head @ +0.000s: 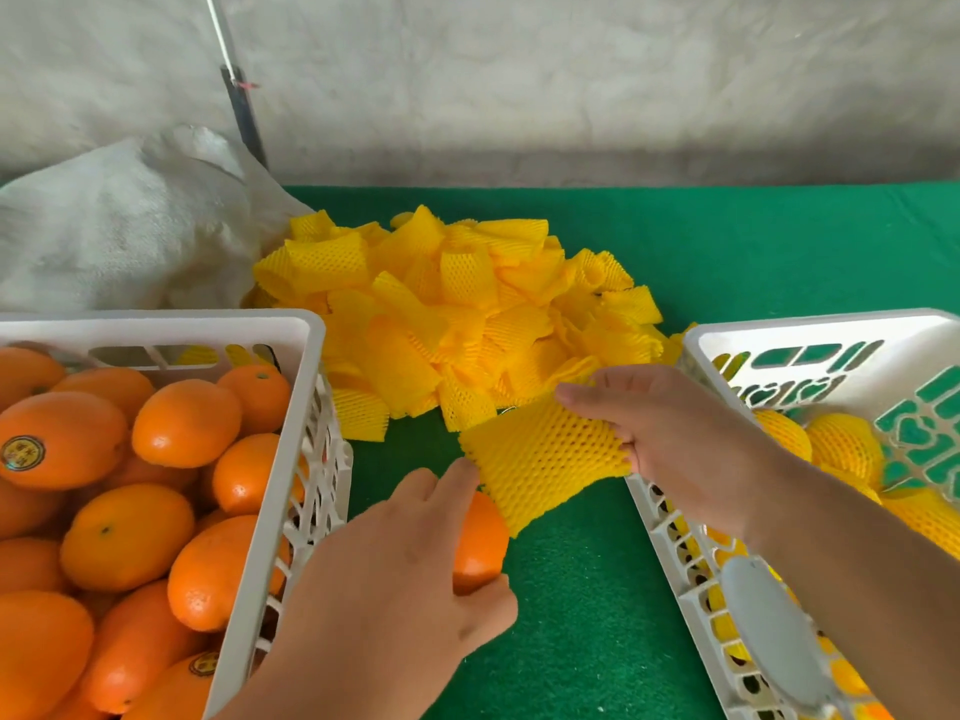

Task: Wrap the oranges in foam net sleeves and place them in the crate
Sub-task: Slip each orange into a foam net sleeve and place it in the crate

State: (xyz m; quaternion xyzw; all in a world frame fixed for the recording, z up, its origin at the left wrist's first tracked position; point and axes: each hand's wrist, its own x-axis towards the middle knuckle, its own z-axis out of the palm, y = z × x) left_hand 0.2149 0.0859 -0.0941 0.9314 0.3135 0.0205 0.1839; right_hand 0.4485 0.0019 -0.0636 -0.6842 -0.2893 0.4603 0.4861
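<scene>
2 hands are busy at lower centre of the frame. The left hand [395,574] has its fingers and thumb curled round a bare orange [480,543], clamped on it just above the green cloth [571,615]. The right hand [670,433] pinches 1 yellow foam net sleeve [540,459] at its right end, fingers closed on the mesh, and the sleeve's lower left corner hangs right over the orange, touching it or nearly so (I cannot tell which).

Judging by this, the step in hand is the sleeving of this orange. The sleeve looks flat, so the next move likely calls for opening its mouth and working it over the fruit, then carrying the wrapped orange to the crate [727,335] at the right edge, where a few sleeved oranges [844,444] already lie.

At lower left a white basket [311,387] holds many unwrapped oranges [187,423], so much of the task seems left to do. Beyond the hands, mid frame, lies a loose heap of spare sleeves [447,304]. A pale woven sack [124,236] sits at upper left, with a thin pole [244,111] leaning by the rough grey wall [571,80] across the top.
</scene>
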